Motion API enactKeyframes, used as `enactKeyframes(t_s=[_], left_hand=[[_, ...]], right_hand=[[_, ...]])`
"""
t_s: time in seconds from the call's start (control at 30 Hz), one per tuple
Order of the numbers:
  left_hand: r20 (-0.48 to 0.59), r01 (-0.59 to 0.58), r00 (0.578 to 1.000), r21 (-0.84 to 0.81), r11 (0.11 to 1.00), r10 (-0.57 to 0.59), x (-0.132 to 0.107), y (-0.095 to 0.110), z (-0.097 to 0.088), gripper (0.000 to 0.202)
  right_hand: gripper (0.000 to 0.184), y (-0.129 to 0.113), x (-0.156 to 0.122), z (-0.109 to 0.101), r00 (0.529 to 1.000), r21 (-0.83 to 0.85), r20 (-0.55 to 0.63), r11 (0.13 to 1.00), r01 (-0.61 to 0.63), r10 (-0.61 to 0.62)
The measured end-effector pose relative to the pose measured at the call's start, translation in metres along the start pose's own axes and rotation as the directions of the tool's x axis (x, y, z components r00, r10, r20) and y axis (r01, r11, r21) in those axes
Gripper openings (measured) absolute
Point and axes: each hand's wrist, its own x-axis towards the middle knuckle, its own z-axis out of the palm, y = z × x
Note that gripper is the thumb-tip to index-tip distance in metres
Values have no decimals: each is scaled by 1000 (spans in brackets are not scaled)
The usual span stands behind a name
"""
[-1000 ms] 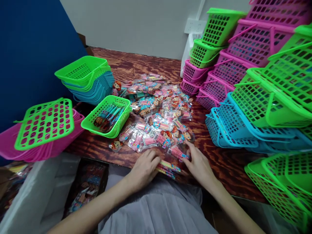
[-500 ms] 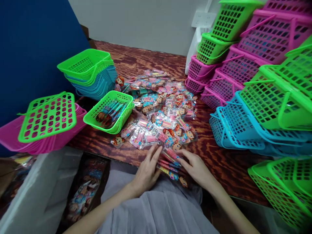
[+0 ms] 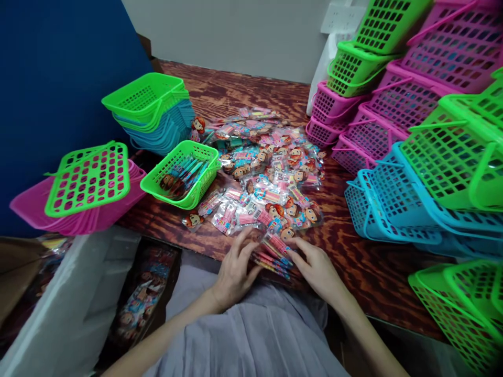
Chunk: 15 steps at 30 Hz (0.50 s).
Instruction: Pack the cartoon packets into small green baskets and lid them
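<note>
A small bundle of clear plastic packets (image 3: 275,252) lies between my hands at the table's front edge. The packets show pink and yellow strips and bright cartoon print; what exactly is inside I cannot make out. Curled fingers of my left hand (image 3: 237,267) grip the bundle's left end. On its right end are the thumb and fingers of my right hand (image 3: 314,264), closed on the packets. Just beyond my fingers spreads a loose heap of similar packets (image 3: 267,196) with cartoon doll heads. A green basket (image 3: 198,193) left of the heap holds several blue-printed packets.
Nested green and blue baskets (image 3: 157,125) stand at the back left. A green basket (image 3: 88,180) lies upside down over pink baskets (image 3: 80,222). Tall stacks of filled baskets (image 3: 393,152) line the right. A white foam box (image 3: 86,283) and more packets (image 3: 143,298) are below the table, left.
The lowest packet, whose doll head stuck out toward my lap, has moved in, and the bundle looks more even. The view has shifted slightly; both hands stay at the bundle.
</note>
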Motion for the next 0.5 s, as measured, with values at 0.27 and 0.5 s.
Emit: enactKeyframes(t_s=[0.27,0.5], left_hand=[[17,-59,998,19,998,58,0,-1,-2,29],[75,-79,994,-30,996,81,0,-1,-1,35]], right_hand=[[27,-2,-4,3,999,-60,0,997,41,-41],[34,-11,-11,5,994,-86,20,990,113,-111]])
